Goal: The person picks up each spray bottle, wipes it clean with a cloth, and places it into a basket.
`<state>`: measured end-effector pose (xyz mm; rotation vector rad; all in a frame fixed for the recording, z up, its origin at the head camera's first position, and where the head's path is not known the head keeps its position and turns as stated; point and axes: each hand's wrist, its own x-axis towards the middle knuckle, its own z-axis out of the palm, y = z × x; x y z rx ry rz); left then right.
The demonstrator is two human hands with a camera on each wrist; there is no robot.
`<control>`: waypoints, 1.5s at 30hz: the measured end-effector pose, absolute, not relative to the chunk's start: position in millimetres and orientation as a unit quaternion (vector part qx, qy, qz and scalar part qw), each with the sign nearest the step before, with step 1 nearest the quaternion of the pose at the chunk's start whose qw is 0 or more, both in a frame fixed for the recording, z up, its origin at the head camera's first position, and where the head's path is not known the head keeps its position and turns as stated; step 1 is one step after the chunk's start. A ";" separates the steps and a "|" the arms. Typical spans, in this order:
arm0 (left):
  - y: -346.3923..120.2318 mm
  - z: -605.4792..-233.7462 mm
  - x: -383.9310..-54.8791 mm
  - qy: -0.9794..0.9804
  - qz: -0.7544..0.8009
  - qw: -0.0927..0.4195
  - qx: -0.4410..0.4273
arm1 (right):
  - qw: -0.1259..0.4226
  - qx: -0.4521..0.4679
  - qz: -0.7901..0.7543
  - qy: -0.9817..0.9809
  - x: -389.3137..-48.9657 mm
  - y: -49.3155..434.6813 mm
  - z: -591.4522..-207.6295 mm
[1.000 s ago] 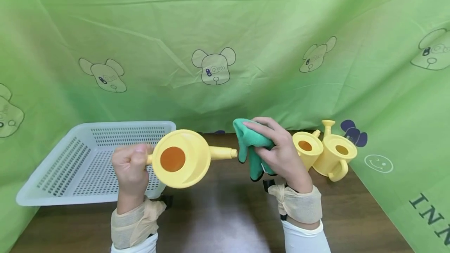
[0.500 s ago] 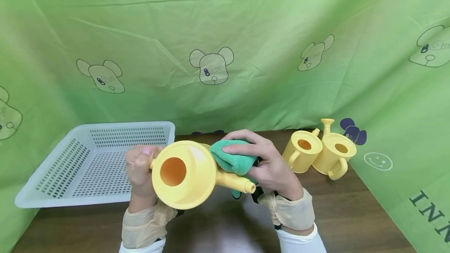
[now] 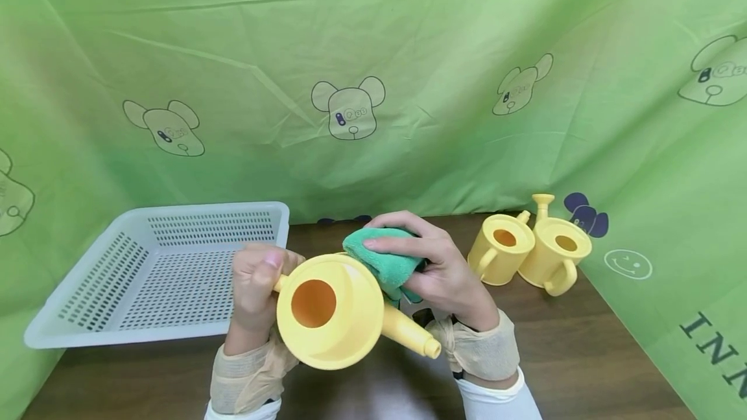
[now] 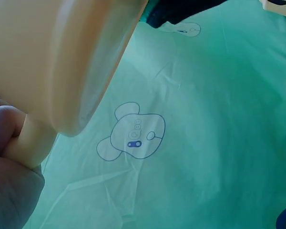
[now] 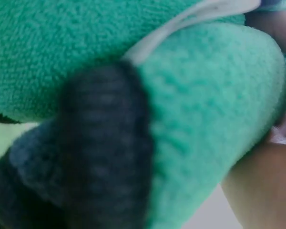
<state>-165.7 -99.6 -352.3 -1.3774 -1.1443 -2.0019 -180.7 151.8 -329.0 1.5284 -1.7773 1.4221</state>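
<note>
My left hand [image 3: 257,284] grips the handle of a yellow watering can [image 3: 356,336], held up with its orange-looking opening toward the head camera. Its spout points right and toward me. In the left wrist view the can's body [image 4: 33,57] fills the upper left, with curled fingers [image 4: 7,126] round the handle. A bunched green cloth [image 3: 388,258] with dark edging is in my right hand [image 3: 446,271], pressed to the far right side of the can near the spout's base. Close up in the right wrist view, the fuzzy cloth [image 5: 200,95] hides most of the hand.
A white perforated plastic basket [image 3: 146,336] stands at the left. Two more yellow watering cans, one smaller [image 3: 496,261] and one with a flared spout [image 3: 548,255], stand upright at the right on the brown table [image 3: 572,368]. A green printed curtain [image 3: 408,161] surrounds the table.
The right hand has brought the cloth left from beside the spout onto the can's side. The left hand has shifted the can right and nearer, and its spout has swung toward me.
</note>
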 end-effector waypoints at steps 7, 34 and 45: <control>-96.3 -351.5 -166.5 -0.429 -0.698 0.217 -0.531 | 0.192 0.538 0.475 -0.669 -181.4 150.3 -330.1; -80.1 -348.1 -162.0 -0.479 -0.642 0.182 -0.570 | 0.071 0.547 0.458 -0.697 -180.5 151.1 -328.9; -86.8 -345.2 -160.2 -0.403 -0.699 0.188 -0.560 | 0.040 0.488 0.439 -0.753 -195.0 149.3 -341.1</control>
